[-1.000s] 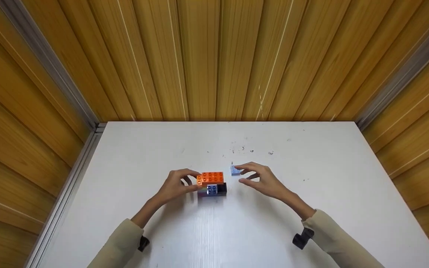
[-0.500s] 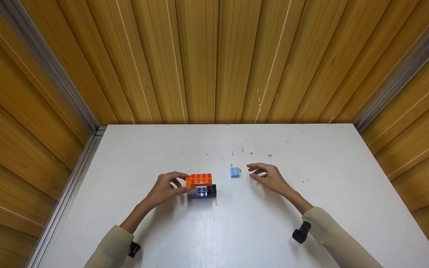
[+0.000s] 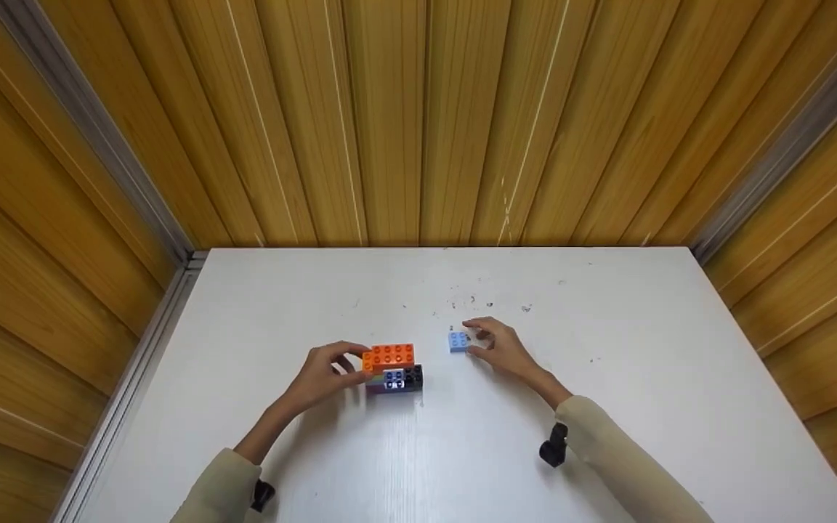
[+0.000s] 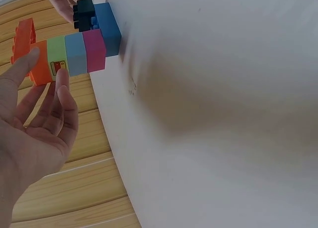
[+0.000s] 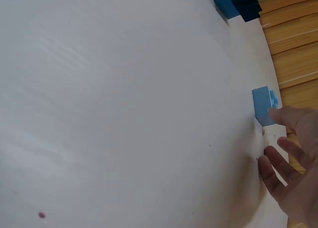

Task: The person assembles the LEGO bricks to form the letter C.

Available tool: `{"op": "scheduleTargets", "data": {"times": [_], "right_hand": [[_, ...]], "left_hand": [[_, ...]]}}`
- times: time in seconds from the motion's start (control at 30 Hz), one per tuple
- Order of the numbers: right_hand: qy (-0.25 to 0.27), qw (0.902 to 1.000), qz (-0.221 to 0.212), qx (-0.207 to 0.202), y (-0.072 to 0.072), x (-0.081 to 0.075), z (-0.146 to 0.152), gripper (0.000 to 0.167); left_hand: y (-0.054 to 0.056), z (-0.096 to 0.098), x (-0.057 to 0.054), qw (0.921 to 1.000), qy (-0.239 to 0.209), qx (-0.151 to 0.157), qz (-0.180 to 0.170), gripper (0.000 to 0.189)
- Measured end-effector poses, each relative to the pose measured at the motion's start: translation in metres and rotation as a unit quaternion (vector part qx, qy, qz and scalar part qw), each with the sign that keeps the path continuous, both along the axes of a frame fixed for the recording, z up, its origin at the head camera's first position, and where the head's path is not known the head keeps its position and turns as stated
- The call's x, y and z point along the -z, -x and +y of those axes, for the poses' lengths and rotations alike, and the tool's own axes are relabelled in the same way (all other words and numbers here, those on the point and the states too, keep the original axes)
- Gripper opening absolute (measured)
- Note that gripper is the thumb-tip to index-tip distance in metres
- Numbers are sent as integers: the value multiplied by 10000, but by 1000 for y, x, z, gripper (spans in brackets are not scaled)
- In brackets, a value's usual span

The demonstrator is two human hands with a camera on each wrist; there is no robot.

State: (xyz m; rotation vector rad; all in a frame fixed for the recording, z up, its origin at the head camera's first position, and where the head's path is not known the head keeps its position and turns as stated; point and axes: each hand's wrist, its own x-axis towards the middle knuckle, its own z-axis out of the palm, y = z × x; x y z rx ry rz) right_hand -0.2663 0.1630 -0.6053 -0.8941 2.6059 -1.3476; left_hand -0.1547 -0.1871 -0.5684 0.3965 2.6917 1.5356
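My left hand (image 3: 320, 374) pinches the left end of a stack of toy building bricks between thumb and fingers. An orange brick (image 3: 392, 354) tops the stack and overhangs a black brick (image 3: 413, 375) lower down. In the left wrist view, the column shows orange, a light green brick (image 4: 57, 55) with a printed picture, light blue, and a magenta brick (image 4: 95, 50), beside a blue base brick (image 4: 108, 29). A separate light blue brick (image 3: 458, 341) with studs up lies to the right. My right hand (image 3: 506, 352) is beside it, thumb right at its edge, fingers loosely spread.
The bricks are on a white table (image 3: 389, 465) with small dark marks (image 3: 490, 304) behind the loose brick. Wood-plank walls (image 3: 389, 123) enclose the back and sides. A metal rail (image 3: 124, 385) runs along the left edge.
My left hand and the brick stack have shifted left. The right hand drew back from the light blue brick, then came left to it again.
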Motion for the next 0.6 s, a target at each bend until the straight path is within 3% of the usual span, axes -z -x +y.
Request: {"op": "scheduleTargets", "data": {"times": [0.27, 0.6], "right_hand": [[-527, 9983, 75, 222, -3, -1, -17, 43], [-502, 9978, -66, 428, -11, 3, -14, 38]], "left_hand": [[-1, 1, 1, 9999, -64, -57, -83, 38], [-1, 3, -4, 9997, -187, -48, -135, 37]]}}
